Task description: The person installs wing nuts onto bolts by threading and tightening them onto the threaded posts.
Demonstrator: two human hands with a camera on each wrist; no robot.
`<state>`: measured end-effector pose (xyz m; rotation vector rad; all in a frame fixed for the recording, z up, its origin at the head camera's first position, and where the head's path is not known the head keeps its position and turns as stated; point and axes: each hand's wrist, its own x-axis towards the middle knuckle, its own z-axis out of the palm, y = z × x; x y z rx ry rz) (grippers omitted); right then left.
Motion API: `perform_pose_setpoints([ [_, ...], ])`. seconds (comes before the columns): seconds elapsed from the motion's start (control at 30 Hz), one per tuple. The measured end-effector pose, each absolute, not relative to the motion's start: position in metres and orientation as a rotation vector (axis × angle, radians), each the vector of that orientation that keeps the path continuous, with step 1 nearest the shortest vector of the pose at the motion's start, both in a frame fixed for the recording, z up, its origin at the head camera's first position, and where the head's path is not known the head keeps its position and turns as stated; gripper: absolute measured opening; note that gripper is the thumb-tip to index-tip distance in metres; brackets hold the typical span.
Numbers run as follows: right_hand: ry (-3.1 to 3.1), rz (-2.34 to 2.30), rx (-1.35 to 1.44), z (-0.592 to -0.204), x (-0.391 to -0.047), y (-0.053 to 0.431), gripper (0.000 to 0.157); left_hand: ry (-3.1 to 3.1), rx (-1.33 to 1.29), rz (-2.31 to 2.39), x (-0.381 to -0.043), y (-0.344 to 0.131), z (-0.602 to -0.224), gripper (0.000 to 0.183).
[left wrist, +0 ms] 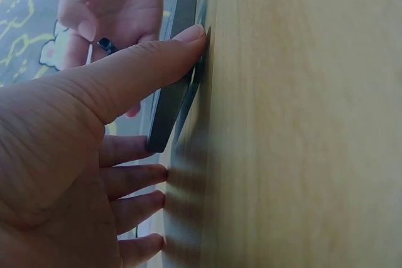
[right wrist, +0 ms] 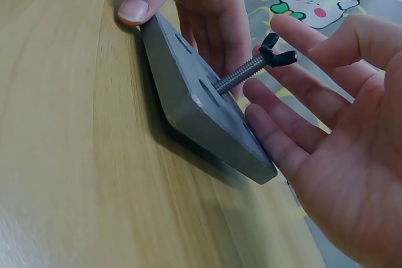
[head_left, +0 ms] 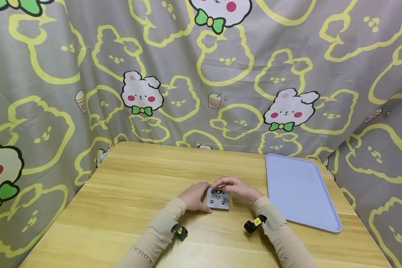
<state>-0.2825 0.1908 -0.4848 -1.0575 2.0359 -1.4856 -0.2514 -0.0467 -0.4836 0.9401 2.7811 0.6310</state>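
Observation:
A square grey metal plate [head_left: 217, 205] with several holes is tilted, one edge raised off the wooden table. My left hand [head_left: 193, 197] grips it by its edges, the thumb [left wrist: 151, 61] on one side and a fingertip at a far corner. A bolt with a black wing-shaped head [right wrist: 242, 73] stands up from a hole in the plate, its thread partly exposed. Beside the bolt is my right hand [head_left: 240, 188], its fingers loosely extended behind the wing head and its thumb apart from it. Whether a right fingertip touches the wing head or plate, I cannot tell.
A pale blue tray [head_left: 299, 190] lies on the wooden table [head_left: 147, 175] to the right. Patterned grey curtains [head_left: 181, 56] hang around the table's back and sides. Black straps with small cameras [head_left: 253, 224] are on both wrists.

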Motion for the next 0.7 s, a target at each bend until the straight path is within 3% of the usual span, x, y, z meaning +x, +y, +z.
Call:
perform_pose_setpoints([
  [0.7, 2.105, -1.41, -1.064, -0.4847, -0.2835, 0.1891, 0.028, 2.78, 0.928, 0.603, -0.2514, -0.0472, -0.4834, 0.093],
])
